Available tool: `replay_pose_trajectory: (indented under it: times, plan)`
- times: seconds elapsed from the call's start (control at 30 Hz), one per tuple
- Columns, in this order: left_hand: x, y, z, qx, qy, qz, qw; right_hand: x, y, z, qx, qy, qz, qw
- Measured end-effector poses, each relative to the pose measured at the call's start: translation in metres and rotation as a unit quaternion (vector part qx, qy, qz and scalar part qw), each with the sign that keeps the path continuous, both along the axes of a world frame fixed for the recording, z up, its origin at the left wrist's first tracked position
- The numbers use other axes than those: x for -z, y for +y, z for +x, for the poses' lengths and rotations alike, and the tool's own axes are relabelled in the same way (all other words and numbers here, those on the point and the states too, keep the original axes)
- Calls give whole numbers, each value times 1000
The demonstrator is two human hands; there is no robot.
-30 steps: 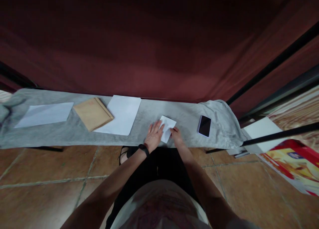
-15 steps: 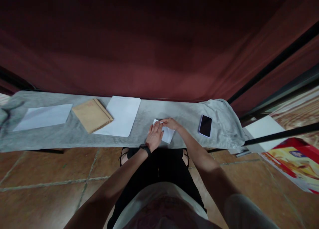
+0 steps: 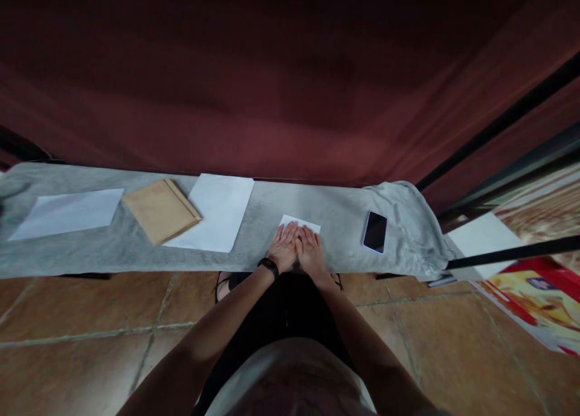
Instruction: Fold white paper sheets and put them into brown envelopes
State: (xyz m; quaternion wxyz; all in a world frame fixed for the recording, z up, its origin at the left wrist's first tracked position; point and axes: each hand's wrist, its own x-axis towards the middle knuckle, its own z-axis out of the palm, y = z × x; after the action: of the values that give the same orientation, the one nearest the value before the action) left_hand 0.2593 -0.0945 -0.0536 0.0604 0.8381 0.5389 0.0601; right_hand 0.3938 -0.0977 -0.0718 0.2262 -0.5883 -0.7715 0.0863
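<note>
A small folded white paper lies on the grey cloth that covers a long narrow table. My left hand, with a black band on its wrist, lies flat on the paper with its fingers stretched out. Beside it my right hand also presses flat on the paper, fingers out. The two hands touch side by side and hide most of the paper; only its far edge shows.
To the left lie a white sheet, a brown envelope and another white sheet. A dark phone lies to the right. A red curtain hangs behind. A colourful box sits on the tiled floor at right.
The paper was folded smaller. My right hand came off its far edge and now lies flat beside my left hand, both pressing the paper down.
</note>
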Motion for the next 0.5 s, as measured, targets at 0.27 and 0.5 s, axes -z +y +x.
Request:
replay_pose_trajectory:
  times: [0.27,0.5]
  plan:
    - [7,2,-3,11,-13,7,1000,1,-28,14,15,-80,35,996]
    - [4,2,-5,27,-2,26,999,3,-33,16,34,-89,54,994]
